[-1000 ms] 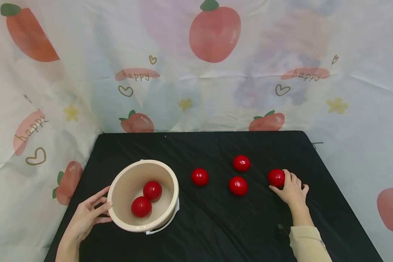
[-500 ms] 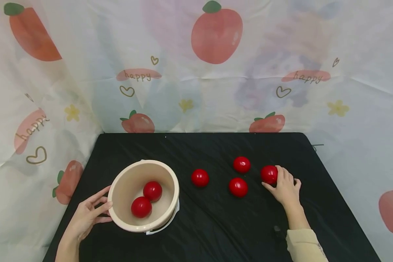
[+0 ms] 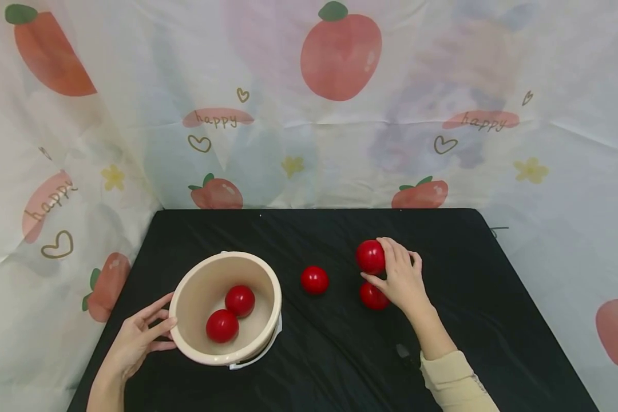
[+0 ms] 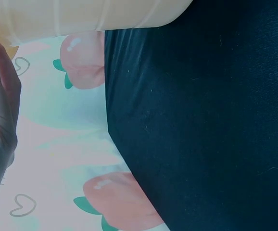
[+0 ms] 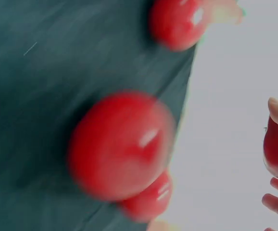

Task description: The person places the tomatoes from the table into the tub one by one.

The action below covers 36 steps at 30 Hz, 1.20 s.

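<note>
My left hand (image 3: 138, 342) holds the near-left side of a cream bucket (image 3: 185, 335), thumb at the rim and fingers along the outer wall. Two red balls lie inside, the nearer ball (image 3: 222, 326) touching the farther ball (image 3: 240, 301). A glossy red ball (image 3: 369, 257) is gripped between the thumb and fingers of my right hand (image 3: 404, 280), seemingly off the table. Just below it, another ball (image 3: 373, 296) sits partly behind the thumb. A third loose ball (image 3: 315, 280) stands nearer the bucket. One more table ball is hidden in the head view, but the right wrist view shows it.
A black cloth covers the table (image 3: 314, 366). Its far edge meets a fruit-print curtain (image 3: 340, 154), which also hangs along both sides. The bucket's white handle (image 3: 260, 355) droops on its near-right side.
My right hand has carried its ball left from the table's right side, to over the pair of balls, hiding one. The left hand and the bucket have stayed put.
</note>
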{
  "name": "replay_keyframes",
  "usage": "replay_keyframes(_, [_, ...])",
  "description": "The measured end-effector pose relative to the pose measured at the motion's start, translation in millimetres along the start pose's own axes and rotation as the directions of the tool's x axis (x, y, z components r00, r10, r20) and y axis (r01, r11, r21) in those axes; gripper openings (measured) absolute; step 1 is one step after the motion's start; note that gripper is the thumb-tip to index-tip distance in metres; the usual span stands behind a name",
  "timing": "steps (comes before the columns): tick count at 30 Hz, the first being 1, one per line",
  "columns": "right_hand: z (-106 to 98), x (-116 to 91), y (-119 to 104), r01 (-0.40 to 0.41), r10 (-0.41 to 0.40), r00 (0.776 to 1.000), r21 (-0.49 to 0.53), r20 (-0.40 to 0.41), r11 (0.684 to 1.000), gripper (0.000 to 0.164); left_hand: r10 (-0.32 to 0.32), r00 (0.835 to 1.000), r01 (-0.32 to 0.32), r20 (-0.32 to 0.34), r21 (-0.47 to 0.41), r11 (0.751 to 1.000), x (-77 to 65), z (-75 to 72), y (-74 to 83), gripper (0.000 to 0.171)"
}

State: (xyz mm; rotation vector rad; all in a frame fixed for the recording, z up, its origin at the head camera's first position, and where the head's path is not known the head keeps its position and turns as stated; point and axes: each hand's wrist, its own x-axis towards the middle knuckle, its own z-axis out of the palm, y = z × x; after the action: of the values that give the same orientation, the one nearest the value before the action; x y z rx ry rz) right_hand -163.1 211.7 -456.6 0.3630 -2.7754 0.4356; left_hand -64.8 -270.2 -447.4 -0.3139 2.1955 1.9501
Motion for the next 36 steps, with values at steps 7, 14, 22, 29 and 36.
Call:
replay_keyframes(7, [-5,22,-61,0.223,-0.222,0.975,0.03,-0.026,0.974,0.09,-0.009,1.0,0.009,-0.006,0.001,1.0,-0.7,0.4,0.3,0.06])
replay_keyframes(14, [-5,38,-118,0.401,-0.4,0.916,0.032,-0.035,0.916,0.087,-0.009,1.0,0.009,-0.006,0.001,1.0,-0.8,0.0,-0.8,0.059])
replay_keyframes(22, [-2,46,-172,0.545,-0.546,0.837,0.027,0.048,0.838,0.084,0.004,1.0,-0.004,-0.004,-0.016,1.0,-1.4,-0.7,-1.5,0.055])
replay_keyframes(29, [10,47,-204,0.64,-0.629,0.762,-0.036,0.152,0.767,0.082,0.01,1.0,-0.01,-0.001,-0.021,1.0,-1.3,-0.6,-1.7,0.053])
replay_keyframes(36, [27,45,-223,0.704,-0.673,0.7,-0.076,0.241,0.706,0.082,0.011,1.0,-0.011,0.003,-0.021,1.0,-2.1,-0.6,-0.7,0.052])
